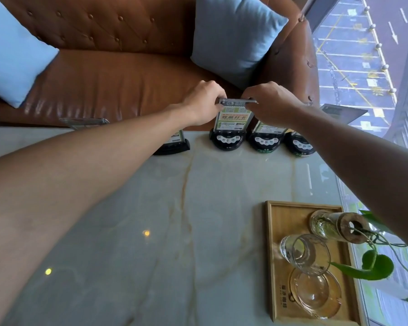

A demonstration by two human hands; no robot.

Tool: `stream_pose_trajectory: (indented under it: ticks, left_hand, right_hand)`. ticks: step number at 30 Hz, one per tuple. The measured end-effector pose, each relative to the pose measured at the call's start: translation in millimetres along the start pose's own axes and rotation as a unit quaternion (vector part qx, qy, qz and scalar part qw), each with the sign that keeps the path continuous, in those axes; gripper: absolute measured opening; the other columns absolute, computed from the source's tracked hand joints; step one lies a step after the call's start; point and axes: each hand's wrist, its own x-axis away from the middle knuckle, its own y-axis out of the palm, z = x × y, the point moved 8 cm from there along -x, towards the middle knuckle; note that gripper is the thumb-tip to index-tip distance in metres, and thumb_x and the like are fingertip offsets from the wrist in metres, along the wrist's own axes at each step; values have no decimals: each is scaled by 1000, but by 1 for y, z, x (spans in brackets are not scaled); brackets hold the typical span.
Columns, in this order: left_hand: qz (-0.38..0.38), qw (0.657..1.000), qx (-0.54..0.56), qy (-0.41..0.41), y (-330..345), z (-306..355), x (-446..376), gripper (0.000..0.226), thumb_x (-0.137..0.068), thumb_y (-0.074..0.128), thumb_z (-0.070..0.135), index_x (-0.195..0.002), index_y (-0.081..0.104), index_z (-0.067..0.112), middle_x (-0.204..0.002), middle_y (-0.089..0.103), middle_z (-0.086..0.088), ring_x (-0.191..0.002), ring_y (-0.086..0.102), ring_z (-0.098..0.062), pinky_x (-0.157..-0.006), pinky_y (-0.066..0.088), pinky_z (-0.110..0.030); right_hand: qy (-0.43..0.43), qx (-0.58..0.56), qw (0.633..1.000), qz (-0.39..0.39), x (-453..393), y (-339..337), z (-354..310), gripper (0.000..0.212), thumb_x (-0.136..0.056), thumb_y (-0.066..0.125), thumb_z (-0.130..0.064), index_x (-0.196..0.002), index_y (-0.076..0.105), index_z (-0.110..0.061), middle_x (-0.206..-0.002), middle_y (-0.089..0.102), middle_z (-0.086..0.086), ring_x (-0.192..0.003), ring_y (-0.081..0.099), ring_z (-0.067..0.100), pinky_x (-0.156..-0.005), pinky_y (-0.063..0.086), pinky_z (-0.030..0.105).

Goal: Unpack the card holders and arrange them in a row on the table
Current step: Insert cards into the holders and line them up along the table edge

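Observation:
Several card holders stand in a row along the far edge of the marble table [151, 231]; each has a black rounded base and an upright clear panel with a green and white card. My left hand [201, 103] and my right hand [269, 102] both grip the top edge of the middle card holder [231, 123], one at each upper corner. Its base rests on the table. Two more holders [265, 141] [299, 145] stand to its right, partly behind my right forearm. Another holder [174, 143] stands to the left, mostly hidden by my left arm, and one more panel [84, 122] shows further left.
A wooden tray [276, 255] at the near right carries a glass cup [305, 254], a glass ashtray [315, 294] and a glass vase with a green trailing plant [377, 267]. A brown leather sofa [118, 78] with light blue cushions [236, 36] lies beyond the table. A window is on the right.

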Motion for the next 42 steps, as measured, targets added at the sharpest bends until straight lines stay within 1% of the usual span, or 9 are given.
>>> stream_pose_trajectory:
  ticks: [7,12,15,20,23,28,35,39,42]
  left_hand:
    - [-47,998,-7,-41,-20,-39,20,38,-87,71,35,-119,70,14,-104,68,-1,-105,59,-20,-90,49,-34]
    - [-112,989,-67,-72,-46,-87,52,52,-76,79,48,-119,69,20,-107,69,3,-85,61,-13,-63,47,-26]
    - [-130,985,-83,-84,-49,-110,71,46,-78,82,38,-118,71,19,-111,71,-2,-94,58,-17,-83,49,-33]
    - [-53,993,-53,-96,-52,-130,95,21,-89,71,18,-108,74,10,-101,70,-9,-93,56,-23,-84,48,-36]
    - [-14,995,-12,-95,-50,-131,102,14,-91,70,14,-101,75,7,-81,64,-2,-67,58,-14,-72,48,-26]
    - [44,990,77,-108,-50,-131,99,14,-86,69,13,-99,74,15,-76,67,6,-71,62,-14,-66,44,-25]
    - [-66,974,192,-102,-21,-118,98,85,-74,68,33,-148,34,13,-107,74,4,-100,66,-15,-89,51,-31]
    - [-82,969,198,-122,-11,-116,107,59,-62,78,43,-113,57,21,-106,68,9,-100,65,-10,-84,52,-27]
    - [-101,973,172,-119,0,-107,115,37,-63,80,51,-66,56,23,-61,57,16,-58,53,-1,-51,39,-21]
  right_hand:
    - [-4,19,998,-55,-3,-2,-11,35,-90,62,-33,-123,63,-22,-116,67,13,-104,63,35,-87,53,42]
    - [-39,-43,998,21,-14,-12,-64,29,-88,57,-33,-114,67,-24,-111,72,5,-100,67,31,-89,53,43]
    - [-79,-58,995,22,-18,-2,-107,27,-86,54,-31,-108,70,-27,-107,74,-1,-96,68,26,-86,55,39]
    - [-131,-10,990,-58,-25,43,-155,23,-88,63,-32,-109,65,-24,-97,71,2,-83,62,25,-65,47,31]
    - [-113,2,992,-51,-30,49,-160,5,-88,58,-24,-92,62,-24,-84,63,5,-70,54,25,-49,33,24]
    - [-113,-15,988,-100,-18,51,-165,11,-79,66,-31,-89,69,-27,-91,71,0,-86,66,25,-74,54,33]
    - [-90,-36,968,-232,-2,59,-162,29,-79,68,-17,-107,73,-22,-93,71,-6,-92,65,16,-81,48,27]
    - [-59,-5,996,-64,-19,32,-145,24,-83,61,-15,-106,58,-15,-101,69,6,-95,66,33,-77,51,36]
    - [-120,32,992,-9,-25,32,-155,50,-85,60,-12,-131,42,-15,-123,58,9,-107,60,36,-73,45,38]
